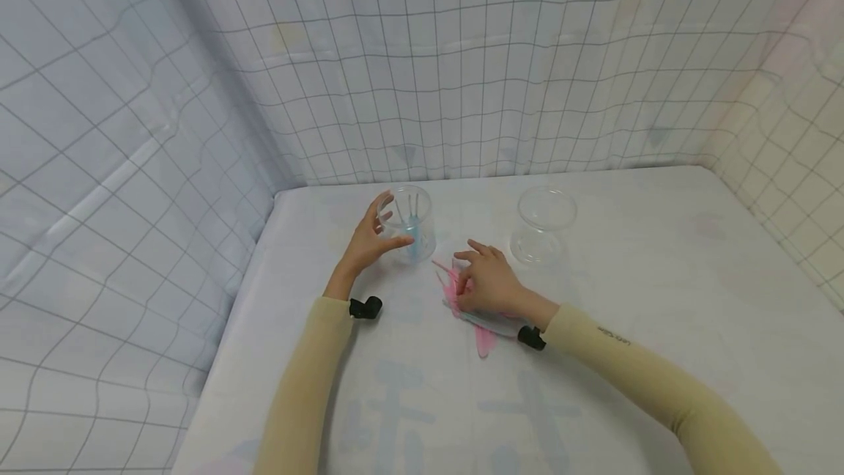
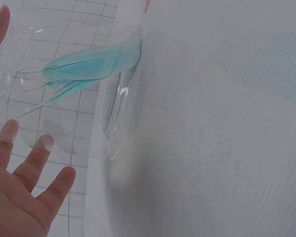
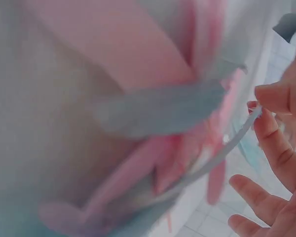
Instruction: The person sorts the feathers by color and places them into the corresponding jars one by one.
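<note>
On the left of the white table stands a clear round jar (image 1: 427, 226) holding a few blue feathers (image 2: 91, 64), quills up. My left hand (image 1: 371, 242) holds this jar from its left side, thumb on the near wall and fingers round the far side. My right hand (image 1: 493, 283) is over a small pile of pink feathers (image 1: 485, 341). Between thumb and index finger it pinches the quill of a pale blue-grey feather (image 3: 233, 142); the other fingers are spread. More pink and bluish feathers blur close to the right wrist camera, and part of the pile is hidden under the hand.
A second clear jar (image 1: 543, 229) stands to the right, behind the right hand. The cloth-covered table (image 1: 659, 277) has printed pale shapes. Grid-patterned curtains (image 1: 461, 79) close off the back and both sides. A black wrist camera (image 1: 367, 307) is on each arm.
</note>
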